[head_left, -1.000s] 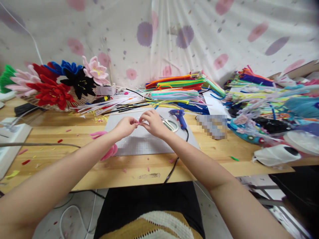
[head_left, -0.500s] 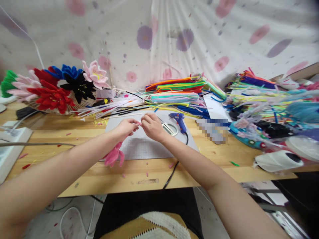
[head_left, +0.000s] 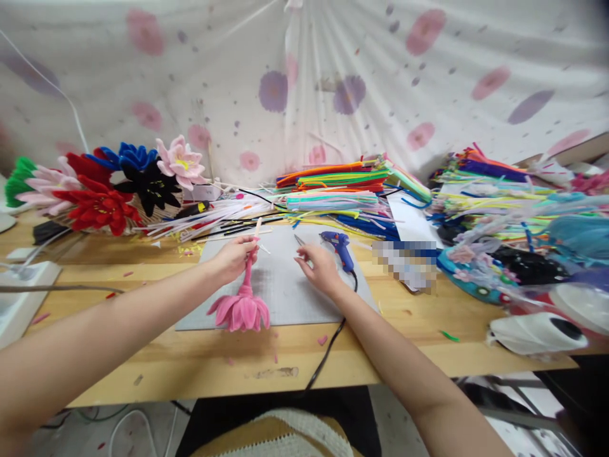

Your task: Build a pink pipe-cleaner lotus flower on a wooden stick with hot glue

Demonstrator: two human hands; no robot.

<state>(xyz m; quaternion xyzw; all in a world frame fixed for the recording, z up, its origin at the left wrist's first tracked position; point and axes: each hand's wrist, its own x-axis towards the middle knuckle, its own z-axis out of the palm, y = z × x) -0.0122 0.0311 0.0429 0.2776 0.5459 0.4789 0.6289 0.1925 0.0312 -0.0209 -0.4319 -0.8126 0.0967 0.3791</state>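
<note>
My left hand is closed on the stem of a pink fuzzy flower, which hangs head down over the front part of the grey mat. A pale stem end sticks up above the fingers, and a small white strip shows beside them. My right hand hovers at the scissors, thumb and fingers apart. Only the blade tips show clearly; the hand covers the rest, so contact with them is unclear. Right of that hand lies a blue glue gun with a black cord.
Bundles of coloured pipe cleaners line the back of the table. Finished fuzzy flowers stand at left, above a white power strip. At right are a white spool and a blue decorated piece. Pink scraps lie near the front edge.
My hands, together at the stem before, have separated. The left has swung the flower out head down; the right has moved right and down to the scissors. The view has tilted slightly up.
</note>
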